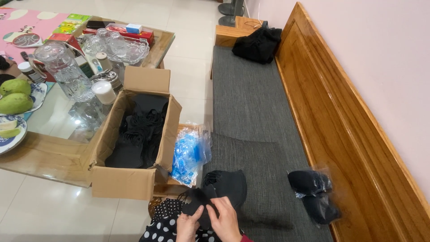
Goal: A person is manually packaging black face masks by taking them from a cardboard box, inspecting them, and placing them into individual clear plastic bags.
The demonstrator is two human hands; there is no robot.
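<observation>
Grey-cushioned wooden bench (251, 112) running along a pink wall, pale tiled floor beside it. Nearest, at the bottom edge: left hand (188, 226) and right hand (226, 222) close together over a polka-dot lap, fingers pinching a black face mask (199, 204) between them, both closed on its fabric. Just beyond the hands, a small stack of black masks (228, 183) lying on the bench cushion, touching the held one. Right of that stack, well apart on the same cushion, two clear bags of black masks (313, 192) against the bench's wooden back. Left of the stack, a crumpled clear bag with blue contents (190, 154), leaning beside an open cardboard box (130, 134) filled with more black masks and tangled ear loops. Box resting at the edge of a glass-topped surface (58, 130). Beyond the box on that surface: a clear glass pitcher (65, 71), a white round container (104, 92), a tray of glasses (118, 47), red boxes; green mangoes (15, 96) on a plate at far left. Farthest along the bench from the stack, a black bundle (257, 45) at the far end.
</observation>
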